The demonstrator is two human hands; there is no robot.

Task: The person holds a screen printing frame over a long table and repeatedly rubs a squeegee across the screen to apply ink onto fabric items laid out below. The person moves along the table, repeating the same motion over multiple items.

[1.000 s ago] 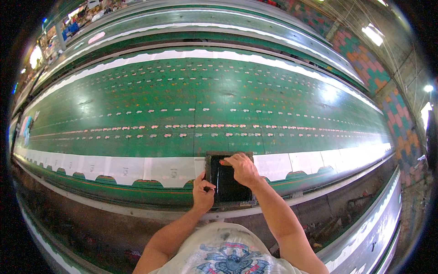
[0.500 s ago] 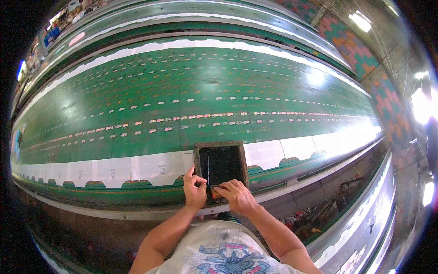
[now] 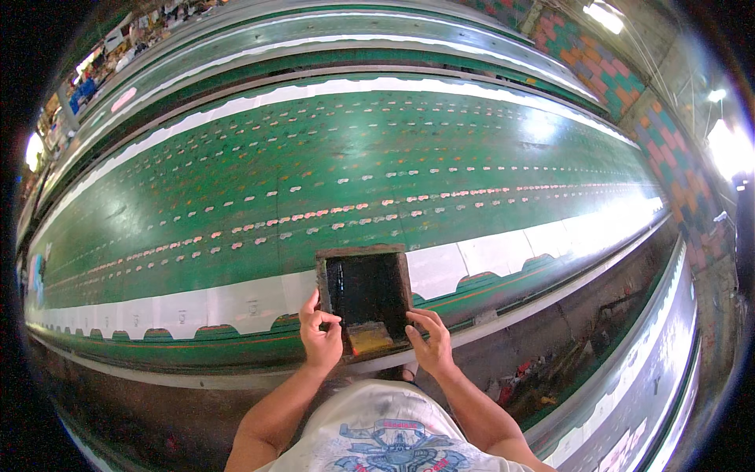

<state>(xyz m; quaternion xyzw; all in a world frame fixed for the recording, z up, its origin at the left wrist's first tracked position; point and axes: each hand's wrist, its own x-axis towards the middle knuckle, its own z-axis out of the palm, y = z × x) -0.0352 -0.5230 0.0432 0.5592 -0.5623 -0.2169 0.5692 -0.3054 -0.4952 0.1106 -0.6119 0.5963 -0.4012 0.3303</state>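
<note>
Both hands are gripping a square, dark-framed printing screen (image 3: 366, 297), one at each lower side. The left hand (image 3: 321, 337) is clamping the frame's left edge, thumb lying over the top face and the other fingers wrapping round the rim. The right hand (image 3: 431, 341) is clamping the right edge in the same way, its fingers (image 3: 419, 321) curling onto the frame near the lower right corner. The screen's mesh is looking glossy black, and a patch of yellowish-orange ink (image 3: 368, 340) is sitting along its near edge, between the two hands.

The screen is lying on, or just over, the near strip of a very long green cloth (image 3: 330, 157) stretched along a printing table (whether the frame is actually touching the cloth cannot be told from this view). Its far half is covering the white border band (image 3: 236, 295) that is running along the cloth's near side, with green scalloped shapes showing at the band's lower edge. Farther out on the cloth, rows of small pale motifs (image 3: 314, 214) are running lengthwise. Beyond that, another long table (image 3: 330, 35) is lying parallel. Below, the person's light printed shirt (image 3: 385, 433) is filling the bottom edge, and a patterned brick wall (image 3: 598, 63) is curving at upper right.
</note>
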